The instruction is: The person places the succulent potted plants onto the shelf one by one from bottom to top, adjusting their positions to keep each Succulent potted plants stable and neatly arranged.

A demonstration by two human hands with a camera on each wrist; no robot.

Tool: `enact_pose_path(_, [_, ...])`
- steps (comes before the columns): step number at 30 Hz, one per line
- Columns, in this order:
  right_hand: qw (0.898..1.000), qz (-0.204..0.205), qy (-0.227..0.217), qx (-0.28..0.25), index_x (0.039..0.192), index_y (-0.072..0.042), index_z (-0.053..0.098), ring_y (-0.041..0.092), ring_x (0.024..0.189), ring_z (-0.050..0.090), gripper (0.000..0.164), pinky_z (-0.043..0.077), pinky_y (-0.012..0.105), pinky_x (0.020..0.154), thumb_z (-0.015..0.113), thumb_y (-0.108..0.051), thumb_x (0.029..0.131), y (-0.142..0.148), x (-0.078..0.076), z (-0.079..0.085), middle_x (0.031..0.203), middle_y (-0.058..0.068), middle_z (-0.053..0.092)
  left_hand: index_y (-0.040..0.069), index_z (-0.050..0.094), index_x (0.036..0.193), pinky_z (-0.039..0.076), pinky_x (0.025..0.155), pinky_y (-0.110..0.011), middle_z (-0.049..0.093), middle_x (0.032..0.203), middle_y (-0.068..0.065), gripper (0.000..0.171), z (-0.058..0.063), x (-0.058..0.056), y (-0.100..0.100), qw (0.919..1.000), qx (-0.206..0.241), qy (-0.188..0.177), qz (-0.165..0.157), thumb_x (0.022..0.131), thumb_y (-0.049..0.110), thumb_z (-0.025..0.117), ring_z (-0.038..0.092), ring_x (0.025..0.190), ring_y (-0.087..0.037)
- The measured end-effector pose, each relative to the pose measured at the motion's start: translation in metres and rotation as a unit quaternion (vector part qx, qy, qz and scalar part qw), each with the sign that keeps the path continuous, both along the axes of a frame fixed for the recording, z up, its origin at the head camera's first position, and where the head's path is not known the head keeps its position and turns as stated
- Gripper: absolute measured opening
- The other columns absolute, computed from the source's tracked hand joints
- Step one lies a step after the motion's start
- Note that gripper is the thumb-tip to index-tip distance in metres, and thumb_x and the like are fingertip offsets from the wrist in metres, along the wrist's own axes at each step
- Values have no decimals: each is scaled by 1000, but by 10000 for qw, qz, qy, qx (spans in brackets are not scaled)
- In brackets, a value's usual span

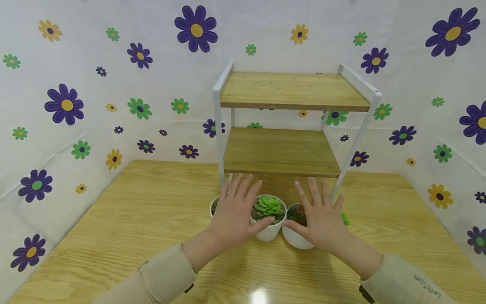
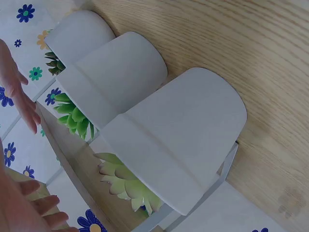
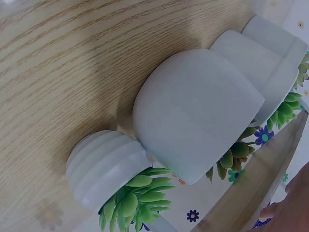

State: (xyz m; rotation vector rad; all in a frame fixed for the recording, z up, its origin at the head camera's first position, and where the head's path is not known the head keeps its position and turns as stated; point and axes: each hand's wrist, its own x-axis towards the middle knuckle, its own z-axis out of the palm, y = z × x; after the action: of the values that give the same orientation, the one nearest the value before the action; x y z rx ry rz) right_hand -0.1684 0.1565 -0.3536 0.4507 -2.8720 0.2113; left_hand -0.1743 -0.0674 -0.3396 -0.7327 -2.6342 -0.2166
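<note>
The left hand (image 1: 234,217) and right hand (image 1: 324,219), with fingers (image 1: 245,185) straight and spread wide and holding nothing, are up over a row of white pots (image 1: 267,233) with leafy succulents (image 1: 268,204). The pots stand side by side on the wooden worktop (image 1: 152,211): two rimmed ones, then a round pot (image 1: 298,240), then a small ribbed pot (image 3: 108,166) at the right end. Just behind them is a rack (image 1: 356,143) with two wooden shelves (image 1: 281,150) and white sides.
</note>
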Motion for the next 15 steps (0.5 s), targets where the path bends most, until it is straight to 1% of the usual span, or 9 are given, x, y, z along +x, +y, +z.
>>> enact_pose_path(3, [10000,4,-58,24,150,-15,17,53,137,12,91,15,80,93,54,-63,82,0,0,0,154,22,14,9,47,133,36,104,-51,49,135,-13,71,3,-2,-2,9980,431,420,-208,83,57,57,45,126,-30])
enact_pose_path(5, [10000,-2,-51,59,150,-15,17,53,137,12,92,15,80,93,54,-63,82,0,1,0,154,22,15,7,52,126,43,96,-47,56,125,-11,65,6,-3,-4,9944,682,746,-317,81,53,61,53,116,-27])
enact_pose_path(7, [10000,3,-4,56,150,-15,18,52,137,13,92,15,79,94,55,-64,81,0,1,0,154,22,17,6,56,120,48,88,-44,61,116,-9,60,10,-5,-6,9897,902,1044,-371,80,50,63,58,107,-25])
enact_pose_path(10, [10000,2,33,66,150,-15,19,51,137,14,92,15,79,94,55,-64,81,0,1,0,153,22,18,6,60,112,51,78,-41,65,105,-8,53,18,-9,-10,9833,1167,1351,-352,81,48,62,62,98,-24])
enact_pose_path(12, [10000,3,8,56,150,-15,18,51,138,14,92,14,79,95,54,-64,81,1,1,-1,154,22,17,6,62,107,51,74,-40,67,99,-7,49,23,-11,-13,9781,1368,1531,-356,84,48,57,63,92,-23])
enact_pose_path(15, [10000,9,9,75,150,-15,18,51,138,14,92,14,79,95,54,-64,81,1,1,-2,154,22,17,5,64,97,51,65,-36,68,87,-7,45,32,-15,-20,9662,1696,1894,-436,88,47,49,64,79,-22])
